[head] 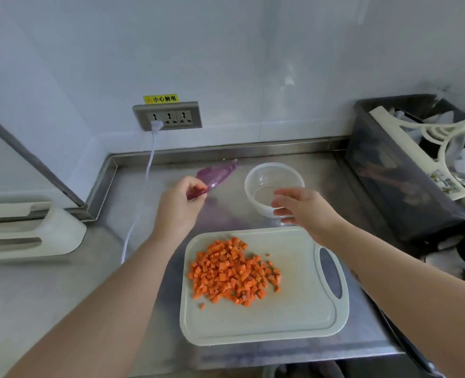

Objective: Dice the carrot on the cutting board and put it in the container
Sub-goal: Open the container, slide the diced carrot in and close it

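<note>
Carrot dice point(232, 271) are heaped on the cutting board point(288, 317), so the left hand point(178, 207) pinches the purple lid point(217, 174) aside while the right hand point(306, 210), fingers loosely open and empty, reaches for the clear container point(274, 174).

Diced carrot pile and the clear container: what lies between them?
In the head view, only bare cutting board and a strip of steel counter separate the diced carrot from the container; the right hand hovers above that gap.

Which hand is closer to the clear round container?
Right. The right hand reaches its near rim, overlapping the container in view. The left hand is off to its left, pinching a purple lid.
</note>
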Demonstrator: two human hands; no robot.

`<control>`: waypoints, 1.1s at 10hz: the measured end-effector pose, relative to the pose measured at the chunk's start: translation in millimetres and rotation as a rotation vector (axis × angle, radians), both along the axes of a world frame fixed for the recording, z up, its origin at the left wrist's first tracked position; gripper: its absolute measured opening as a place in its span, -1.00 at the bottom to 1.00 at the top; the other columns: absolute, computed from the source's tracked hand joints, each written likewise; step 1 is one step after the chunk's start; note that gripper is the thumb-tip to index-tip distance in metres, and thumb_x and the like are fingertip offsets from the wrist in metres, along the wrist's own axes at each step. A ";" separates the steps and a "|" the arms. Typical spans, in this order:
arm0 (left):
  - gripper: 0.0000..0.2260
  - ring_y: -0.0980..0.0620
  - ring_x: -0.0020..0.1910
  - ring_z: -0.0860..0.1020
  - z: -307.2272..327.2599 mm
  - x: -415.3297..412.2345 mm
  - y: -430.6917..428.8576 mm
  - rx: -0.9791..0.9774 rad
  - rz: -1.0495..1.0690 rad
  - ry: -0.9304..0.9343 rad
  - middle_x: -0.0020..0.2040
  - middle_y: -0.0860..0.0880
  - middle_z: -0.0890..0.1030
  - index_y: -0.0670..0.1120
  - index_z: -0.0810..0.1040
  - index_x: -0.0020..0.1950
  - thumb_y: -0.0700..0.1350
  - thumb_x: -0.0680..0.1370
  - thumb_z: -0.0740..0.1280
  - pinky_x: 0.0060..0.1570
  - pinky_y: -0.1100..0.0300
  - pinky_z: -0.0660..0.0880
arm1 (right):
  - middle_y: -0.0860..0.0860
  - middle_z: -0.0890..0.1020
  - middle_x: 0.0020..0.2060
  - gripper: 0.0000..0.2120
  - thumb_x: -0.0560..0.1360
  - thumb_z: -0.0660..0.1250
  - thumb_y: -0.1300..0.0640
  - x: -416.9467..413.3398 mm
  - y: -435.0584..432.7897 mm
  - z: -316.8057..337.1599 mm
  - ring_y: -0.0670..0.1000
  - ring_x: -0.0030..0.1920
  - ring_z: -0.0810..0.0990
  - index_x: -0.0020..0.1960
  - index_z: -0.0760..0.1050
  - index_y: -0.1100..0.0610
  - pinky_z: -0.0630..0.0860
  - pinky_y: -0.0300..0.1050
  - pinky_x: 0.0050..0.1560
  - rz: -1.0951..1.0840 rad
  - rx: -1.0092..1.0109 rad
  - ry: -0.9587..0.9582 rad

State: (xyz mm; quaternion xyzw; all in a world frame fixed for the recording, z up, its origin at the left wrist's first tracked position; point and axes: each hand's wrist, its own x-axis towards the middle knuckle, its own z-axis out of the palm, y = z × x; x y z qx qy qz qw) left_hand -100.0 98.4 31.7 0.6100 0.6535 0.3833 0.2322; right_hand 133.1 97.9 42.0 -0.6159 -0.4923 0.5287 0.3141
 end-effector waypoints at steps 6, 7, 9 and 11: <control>-0.74 -0.14 0.11 0.56 -91.7 -3.4 -76.3 -0.467 0.310 0.025 0.07 -0.14 0.61 -0.21 0.53 0.19 -0.22 0.53 0.23 -0.03 0.12 0.41 | 0.04 0.45 -0.41 -0.75 0.56 0.20 0.22 54.3 -58.5 -73.5 0.06 -0.39 0.41 -0.29 0.37 0.11 0.45 -0.07 -0.28 -0.054 -0.350 -0.478; -0.63 -0.15 0.24 0.48 -86.6 -1.3 -80.7 -0.515 0.384 -0.069 0.24 -0.18 0.52 -0.20 0.38 0.39 -0.21 0.57 0.23 0.14 0.11 0.36 | 0.04 0.29 -0.64 -0.70 0.55 0.16 0.26 51.2 -62.9 -74.3 0.02 -0.56 0.23 -0.35 0.27 0.17 0.17 -0.21 -0.49 -0.130 -0.386 -0.474; -0.79 -0.22 0.00 0.60 -91.9 -12.7 -82.7 -0.590 0.432 -0.209 -0.01 -0.22 0.63 -0.20 0.60 0.08 -0.18 0.50 0.28 0.02 -0.12 0.52 | 0.04 0.32 -0.48 -0.71 0.58 0.20 0.21 45.6 -65.3 -71.1 0.01 -0.46 0.23 -0.30 0.25 0.14 0.15 -0.16 -0.47 -0.126 -0.358 -0.503; -0.69 -0.13 -0.20 0.52 -76.4 -9.7 -91.6 -0.649 0.436 -0.549 -0.27 -0.17 0.55 -0.11 0.51 -0.32 -0.22 0.61 0.17 -0.10 -0.06 0.48 | 0.14 0.42 -0.25 -0.91 0.54 0.18 0.28 46.4 -65.8 -52.0 0.11 -0.26 0.41 -0.02 0.44 0.27 0.29 -0.14 -0.33 -0.039 -0.239 -0.629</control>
